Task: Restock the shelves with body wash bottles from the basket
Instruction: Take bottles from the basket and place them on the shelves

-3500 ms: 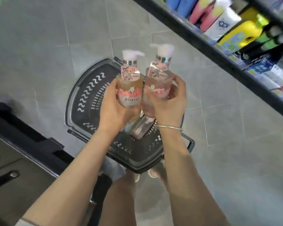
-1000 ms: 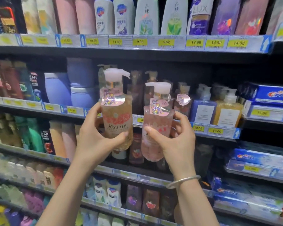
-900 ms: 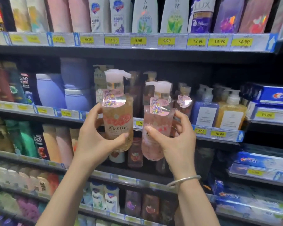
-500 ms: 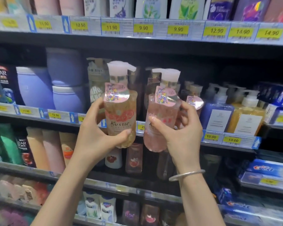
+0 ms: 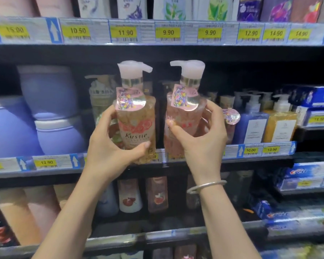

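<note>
Left hand [image 5: 108,146] wraps the amber bottle [image 5: 137,124] low on its body, thumb across the label front, fingers behind; right hand [image 5: 198,141] wraps the pink bottle [image 5: 183,118] the same way, thumb on the front face; both grips closed round the bottles, one bottle per hand. Both bottles upright, pump heads up, held just in front of the middle shelf [image 5: 251,157], bases level with its price rail; not yet resting on it, as far as the view shows. Low grip likely chosen to leave the pumps free under the shelf above and to keep the labels facing out. The two bottles are near each other, a narrow dark gap between them; gap probably kept so each can go into its own row. Behind them stand similar pump bottles [image 5: 101,94], so this looks like the right slot. Blue bottle [image 5: 251,126] and yellow bottle [image 5: 281,124] stand to the right; purple tubs [image 5: 49,90] to the left. Basket not in view. Bangle [image 5: 206,186] on the right wrist. Judgement: placing step, about to slide in; watch pump clearance.
</note>
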`<state>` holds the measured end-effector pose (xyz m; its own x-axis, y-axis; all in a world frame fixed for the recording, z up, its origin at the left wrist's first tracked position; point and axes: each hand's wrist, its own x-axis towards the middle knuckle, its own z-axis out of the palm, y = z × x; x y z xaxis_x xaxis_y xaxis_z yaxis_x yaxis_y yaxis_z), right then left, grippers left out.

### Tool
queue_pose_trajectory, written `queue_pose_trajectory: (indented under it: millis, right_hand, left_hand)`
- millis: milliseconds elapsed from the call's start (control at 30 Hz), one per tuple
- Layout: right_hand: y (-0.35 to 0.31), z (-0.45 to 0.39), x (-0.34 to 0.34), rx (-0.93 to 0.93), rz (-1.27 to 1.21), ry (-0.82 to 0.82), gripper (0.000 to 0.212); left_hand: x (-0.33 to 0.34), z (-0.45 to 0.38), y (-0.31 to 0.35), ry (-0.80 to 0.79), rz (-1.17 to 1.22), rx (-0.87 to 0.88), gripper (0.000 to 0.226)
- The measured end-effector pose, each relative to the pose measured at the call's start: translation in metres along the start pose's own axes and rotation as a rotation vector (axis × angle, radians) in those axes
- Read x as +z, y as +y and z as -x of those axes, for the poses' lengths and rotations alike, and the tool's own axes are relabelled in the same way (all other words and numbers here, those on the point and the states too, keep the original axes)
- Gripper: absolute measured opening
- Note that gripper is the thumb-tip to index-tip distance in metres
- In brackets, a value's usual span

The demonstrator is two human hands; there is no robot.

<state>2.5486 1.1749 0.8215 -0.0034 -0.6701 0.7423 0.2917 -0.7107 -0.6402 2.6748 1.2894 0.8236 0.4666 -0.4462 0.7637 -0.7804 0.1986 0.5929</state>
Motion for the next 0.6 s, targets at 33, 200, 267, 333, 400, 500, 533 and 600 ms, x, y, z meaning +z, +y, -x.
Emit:
queue_pose_trajectory:
  millis: [33,200,267,333,400,500,533,600]
  right_hand:
    - [0.001,0.0,0.005,-0.023,0.02,0.011,0.067]
    - [0.015,-0.002,0.022,-0.049,0.081,0.031,0.072]
    - [0.019,-0.005,0.024,-0.057,0.092,0.041,0.071]
    - [0.022,-0.008,0.025,-0.051,0.11,0.032,0.072]
    - [0.027,-0.011,0.027,-0.036,0.132,0.018,0.073]
    - [0.036,-0.011,0.03,0.017,0.17,-0.017,0.073]
    - [0.038,-0.01,0.031,0.04,0.195,-0.038,0.073]
    - [0.042,-0.008,0.031,0.073,0.247,-0.075,0.074]
  left_hand:
    - [-0.002,-0.001,-0.003,-0.004,0.002,0.0,0.08]
    - [-0.005,-0.005,-0.01,-0.008,0.018,-0.002,0.084]
    - [-0.004,-0.007,-0.013,0.007,0.03,-0.003,0.082]
    - [-0.003,-0.009,-0.015,0.016,0.038,-0.005,0.08]
    - [-0.001,-0.011,-0.016,0.02,0.043,-0.007,0.078]
    - [0.002,-0.014,-0.016,0.024,0.044,-0.002,0.078]
    - [0.003,-0.014,-0.016,0.026,0.049,0.001,0.078]
    - [0.004,-0.015,-0.017,0.029,0.059,0.003,0.079]
